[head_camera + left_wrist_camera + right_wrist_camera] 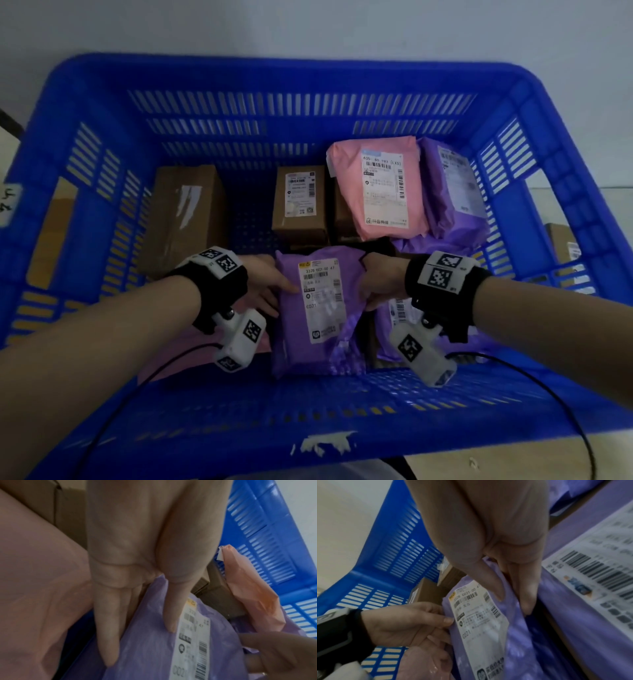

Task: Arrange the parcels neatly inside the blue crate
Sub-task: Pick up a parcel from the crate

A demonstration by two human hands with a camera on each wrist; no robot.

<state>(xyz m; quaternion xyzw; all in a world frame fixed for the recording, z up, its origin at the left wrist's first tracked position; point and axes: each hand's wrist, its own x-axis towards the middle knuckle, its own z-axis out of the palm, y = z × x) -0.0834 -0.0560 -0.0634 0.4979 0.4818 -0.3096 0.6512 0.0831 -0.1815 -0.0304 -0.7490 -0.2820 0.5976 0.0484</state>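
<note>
A purple parcel (322, 318) with a white label lies front centre in the blue crate (291, 68). My left hand (277, 291) pinches its left edge, thumb on top and fingers (109, 649) underneath. My right hand (370, 291) grips the right edge the same way, its thumb lying next to the label in the right wrist view. Behind it are a pink parcel (376, 188) leaning at the back right, another purple parcel (455, 192) beside that, a small cardboard box (299, 205) and a larger box (185, 212) at the left.
A pink parcel (191, 349) lies under my left wrist, and a labelled purple parcel (394, 315) under my right wrist. Bare crate floor (250, 219) shows between the two boxes. Another cardboard box (565, 250) stands outside the crate's right wall.
</note>
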